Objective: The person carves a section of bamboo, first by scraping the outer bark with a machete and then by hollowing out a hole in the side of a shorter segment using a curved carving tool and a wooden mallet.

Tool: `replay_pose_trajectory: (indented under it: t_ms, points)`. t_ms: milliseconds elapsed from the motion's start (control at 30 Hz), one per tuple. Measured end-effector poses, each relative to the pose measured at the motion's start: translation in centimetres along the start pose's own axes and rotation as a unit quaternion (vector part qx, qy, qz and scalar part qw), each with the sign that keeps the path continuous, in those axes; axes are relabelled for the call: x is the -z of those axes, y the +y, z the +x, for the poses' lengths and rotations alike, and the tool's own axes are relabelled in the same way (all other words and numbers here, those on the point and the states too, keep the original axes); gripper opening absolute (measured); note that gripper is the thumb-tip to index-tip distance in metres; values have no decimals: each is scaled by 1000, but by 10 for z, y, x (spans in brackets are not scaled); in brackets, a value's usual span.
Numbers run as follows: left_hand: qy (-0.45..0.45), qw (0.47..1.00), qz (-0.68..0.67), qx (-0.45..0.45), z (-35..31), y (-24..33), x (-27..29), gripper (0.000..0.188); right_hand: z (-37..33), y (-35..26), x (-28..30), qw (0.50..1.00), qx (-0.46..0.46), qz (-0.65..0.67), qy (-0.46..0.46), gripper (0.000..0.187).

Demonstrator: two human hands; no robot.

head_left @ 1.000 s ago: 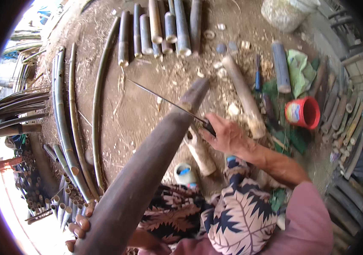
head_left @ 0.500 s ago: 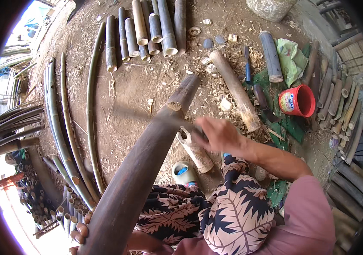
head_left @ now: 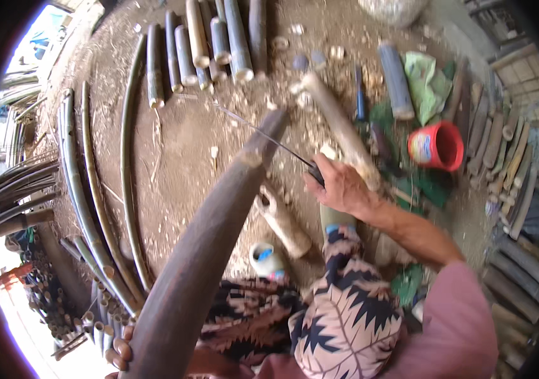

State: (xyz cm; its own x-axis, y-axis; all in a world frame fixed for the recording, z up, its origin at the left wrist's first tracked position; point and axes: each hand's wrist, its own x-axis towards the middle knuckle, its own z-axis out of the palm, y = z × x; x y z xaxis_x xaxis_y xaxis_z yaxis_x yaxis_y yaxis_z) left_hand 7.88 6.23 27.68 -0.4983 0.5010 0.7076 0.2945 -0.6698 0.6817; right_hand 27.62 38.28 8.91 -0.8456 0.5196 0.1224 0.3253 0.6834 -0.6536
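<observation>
A thick dark bamboo pole [head_left: 193, 252] slants up from the lower left, its far end tapering over the dirt. My left hand [head_left: 121, 350] is wrapped around its near end at the lower edge, and the pole hides part of the fingers. A pale, scraped ring [head_left: 250, 158] marks the joint nearer the far end. In my closed right hand [head_left: 344, 188] is the black handle of a long-bladed knife [head_left: 282, 144]. Its thin blade reaches up and left, crossing over the pole's far part; whether it touches the bamboo I cannot tell.
A notched pale log [head_left: 288, 227] lies below the pole, beside my shoe [head_left: 268, 260]. Cut bamboo tubes [head_left: 238, 44] lie at the back. To the right are a long log [head_left: 342, 129], a blue-handled tool [head_left: 360, 101] and a red bucket [head_left: 437, 146]. Long poles [head_left: 130, 158] lie left.
My right hand has moved slightly right and up, and the blurred blade now shows sharply, higher over the pole. The left hand keeps its hold; the whole view has shifted a little.
</observation>
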Motion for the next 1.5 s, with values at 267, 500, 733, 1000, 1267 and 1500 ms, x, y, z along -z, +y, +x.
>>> replay_pose_trajectory:
  t_ms: [267,500,733,1000,1267,1500]
  points:
    - [-3,1000,-11,5,-1,-4,-4,81,19,-35,-4,992,111,-6,56,26]
    - [5,1000,-2,11,-6,-3,0,82,17,-67,-9,965,233,-52,112,31]
    - [40,996,15,80,-25,-18,14,82,5,-21,-13,998,31,45,24,29]
    - [118,939,6,324,-107,-112,65,84,19,41,-32,966,-252,60,-31,28]
    - [159,915,-12,372,-83,-218,72,84,-34,53,-33,932,-272,204,128,28]
    - [76,969,97,216,66,-160,138,77,-103,71,3,848,-398,316,153,24]
